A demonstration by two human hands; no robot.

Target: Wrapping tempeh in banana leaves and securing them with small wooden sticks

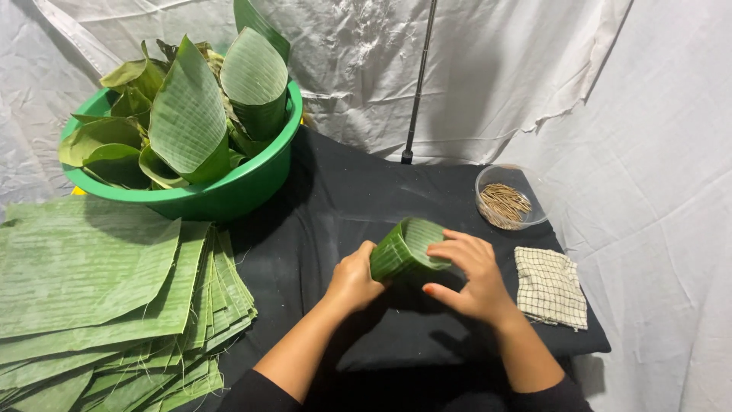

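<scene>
Both forearms are bare from the black sleeves pushed up near the elbows down to the left hand [352,278] and right hand [473,278], which wear nothing.

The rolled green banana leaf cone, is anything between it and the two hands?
No. The rolled green banana leaf cone is gripped directly: left hand on its left side, right hand over its right edge. Nothing visible lies between.

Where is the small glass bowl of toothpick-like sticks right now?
In the head view, the glass bowl of sticks sits at the far right of the black cloth, just beyond the checked cloth and the right hand.
</scene>
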